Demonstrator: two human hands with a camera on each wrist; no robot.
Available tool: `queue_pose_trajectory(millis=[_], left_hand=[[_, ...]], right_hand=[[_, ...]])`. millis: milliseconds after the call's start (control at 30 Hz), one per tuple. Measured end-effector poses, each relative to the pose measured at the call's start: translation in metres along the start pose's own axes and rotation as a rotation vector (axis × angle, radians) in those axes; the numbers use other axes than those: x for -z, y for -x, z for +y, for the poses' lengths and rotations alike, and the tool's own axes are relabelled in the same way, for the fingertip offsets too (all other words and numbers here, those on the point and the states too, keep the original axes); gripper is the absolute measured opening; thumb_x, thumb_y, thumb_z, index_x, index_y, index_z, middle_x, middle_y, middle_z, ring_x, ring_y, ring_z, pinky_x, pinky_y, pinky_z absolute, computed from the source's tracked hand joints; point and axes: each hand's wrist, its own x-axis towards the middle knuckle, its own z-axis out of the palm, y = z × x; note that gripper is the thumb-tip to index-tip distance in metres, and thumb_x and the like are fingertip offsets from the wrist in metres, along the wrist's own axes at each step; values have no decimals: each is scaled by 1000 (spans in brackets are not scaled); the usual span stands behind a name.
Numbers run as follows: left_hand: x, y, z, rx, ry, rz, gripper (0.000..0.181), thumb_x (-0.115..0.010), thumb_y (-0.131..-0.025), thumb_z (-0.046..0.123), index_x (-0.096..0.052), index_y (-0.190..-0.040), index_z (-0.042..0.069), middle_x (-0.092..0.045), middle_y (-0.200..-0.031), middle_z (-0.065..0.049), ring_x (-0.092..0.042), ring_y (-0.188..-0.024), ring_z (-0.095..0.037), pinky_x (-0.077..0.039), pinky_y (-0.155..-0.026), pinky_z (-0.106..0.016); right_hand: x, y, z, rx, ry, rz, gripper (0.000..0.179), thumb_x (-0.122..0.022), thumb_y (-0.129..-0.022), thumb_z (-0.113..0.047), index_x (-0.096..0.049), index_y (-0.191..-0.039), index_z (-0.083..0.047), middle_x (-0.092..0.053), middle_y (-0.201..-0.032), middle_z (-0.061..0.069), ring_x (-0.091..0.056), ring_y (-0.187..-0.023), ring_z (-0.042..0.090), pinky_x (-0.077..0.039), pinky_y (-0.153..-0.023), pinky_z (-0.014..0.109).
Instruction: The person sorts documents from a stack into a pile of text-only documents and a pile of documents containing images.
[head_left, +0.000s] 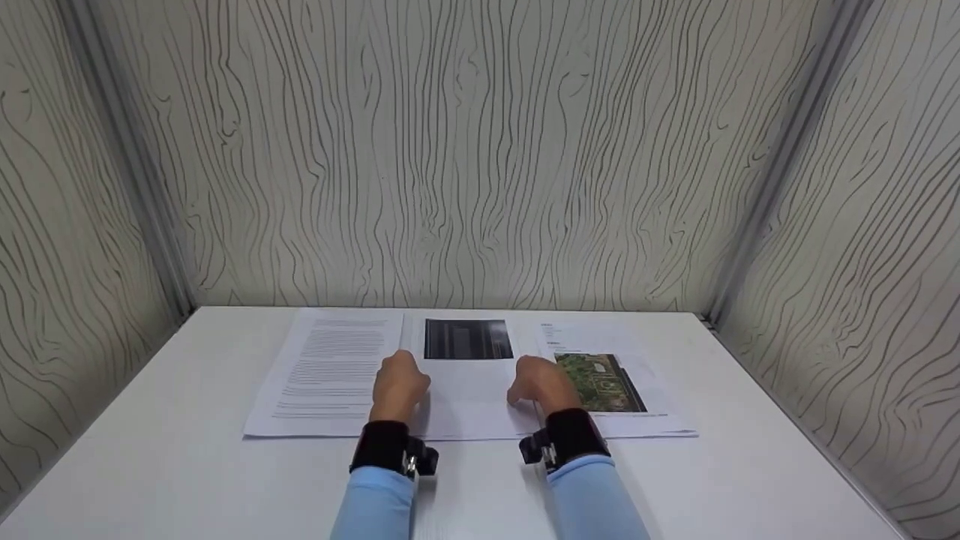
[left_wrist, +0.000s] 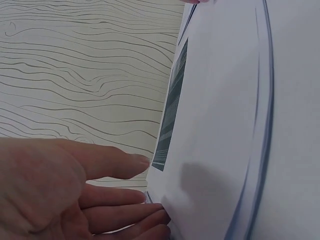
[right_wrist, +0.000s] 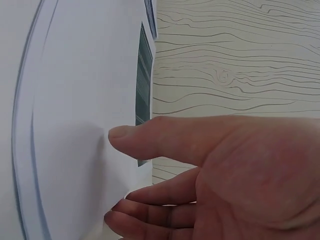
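Note:
Side by side on the white table lie three printed paper piles. The middle paper [head_left: 472, 394] bears a dark picture near its far end. My left hand [head_left: 400, 379] is at its left edge; in the left wrist view the fingers [left_wrist: 125, 215] touch that edge, and the thumb stands apart from them. Along the opposite edge, my right hand [head_left: 541, 381] has its bent fingers [right_wrist: 145, 215] against the sheet, with the thumb held away over the paper. Loose layers show at the near edge in both wrist views.
A text-covered paper pile [head_left: 330, 367] lies on the left, and papers with a green picture [head_left: 600, 382] lie on the right. Wood-patterned panels [head_left: 465, 150] rise behind and beside the white table [head_left: 750, 465].

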Motion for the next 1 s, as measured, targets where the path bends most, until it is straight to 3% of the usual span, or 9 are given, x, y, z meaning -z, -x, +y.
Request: queue_pose_trajectory(millis=[567,1000], left_hand=[[-4,-2,1,7,22,-2,16,-66,-82,5,-70,-91,-7,-66,-78,-14,-59,-66,-25,-50,-62,-38],[-2,0,3,4,-3,25,18,-66,-82,6,-70,-93,-7,-69,-84,-18,-59,-66,-25,-52,-63,-41]], right_hand=[[4,-2,0,-2,-8,-35,20,-78,-76,-7,-64,-88,-1,-58,-79,7,-50,-67,24,-42,-58,37],[10,-3,-3,2,2,-70,33,-79,-82,-18,-67,-106,0,-65,-93,9,-57,-74,24,-50,-72,42]])
